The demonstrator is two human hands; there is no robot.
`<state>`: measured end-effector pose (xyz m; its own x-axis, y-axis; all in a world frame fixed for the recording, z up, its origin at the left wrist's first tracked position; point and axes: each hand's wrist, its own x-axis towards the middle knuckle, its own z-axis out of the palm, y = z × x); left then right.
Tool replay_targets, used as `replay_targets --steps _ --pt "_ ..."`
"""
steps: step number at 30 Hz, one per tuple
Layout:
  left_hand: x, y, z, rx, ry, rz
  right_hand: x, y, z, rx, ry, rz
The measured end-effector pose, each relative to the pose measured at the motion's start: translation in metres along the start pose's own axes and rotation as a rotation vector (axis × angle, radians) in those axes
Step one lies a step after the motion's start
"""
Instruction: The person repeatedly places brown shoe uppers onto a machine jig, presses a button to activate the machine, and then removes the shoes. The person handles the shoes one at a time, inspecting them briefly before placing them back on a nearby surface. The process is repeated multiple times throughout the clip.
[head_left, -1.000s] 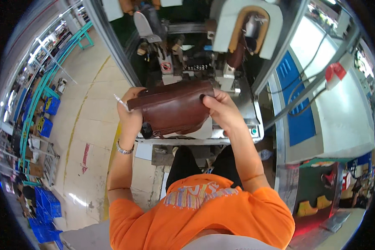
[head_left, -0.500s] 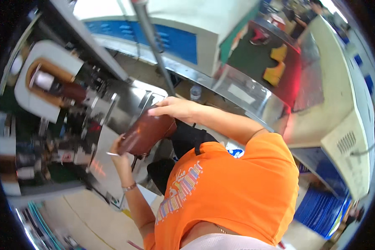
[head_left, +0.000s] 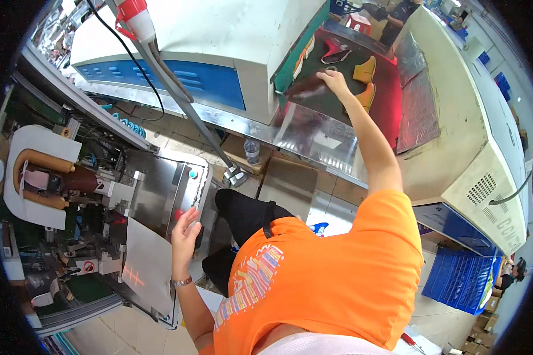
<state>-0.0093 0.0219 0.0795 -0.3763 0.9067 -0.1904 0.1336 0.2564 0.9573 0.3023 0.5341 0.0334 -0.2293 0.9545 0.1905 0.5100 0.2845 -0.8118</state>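
My right arm reaches out to the dark green conveyor belt [head_left: 333,64] in the machine at the upper right. A dark brown leather boot upper [head_left: 305,89], blurred, is at the near left of this belt. My right hand [head_left: 336,81] has its fingers bent at the upper's top edge and appears to grip it. In front of the left machine is my left hand [head_left: 185,234], raised, with its fingers apart and nothing in them. Another brown boot upper [head_left: 80,180] sits in that machine, inside a padded tan U-shaped holder [head_left: 47,158].
On the belt lie yellow boot pieces [head_left: 365,70] and a red-and-black piece [head_left: 336,52]. A slanting metal pole [head_left: 186,105] stands between the machines. Beyond it is a water bottle [head_left: 251,151]. Blue crates [head_left: 456,281] are at the right. A person [head_left: 397,21] works behind the belt.
Both hands held the brown upper before the left machine. My right hand has carried it to the conveyor belt; my left hand let go and rose slightly. The view has shifted.
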Motion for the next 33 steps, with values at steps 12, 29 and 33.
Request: replay_targets --steps 12,29,33 --pt "-0.066 -0.075 -0.007 -0.014 0.293 -0.155 -0.185 0.112 0.088 -0.044 0.023 0.355" --pt "-0.076 -0.092 0.019 -0.407 0.366 -0.546 -0.056 0.179 0.04 -0.184 0.555 0.554" --pt "-0.057 -0.072 0.034 -0.371 0.324 -0.551 -0.039 0.135 0.069 -1.016 0.384 0.183"
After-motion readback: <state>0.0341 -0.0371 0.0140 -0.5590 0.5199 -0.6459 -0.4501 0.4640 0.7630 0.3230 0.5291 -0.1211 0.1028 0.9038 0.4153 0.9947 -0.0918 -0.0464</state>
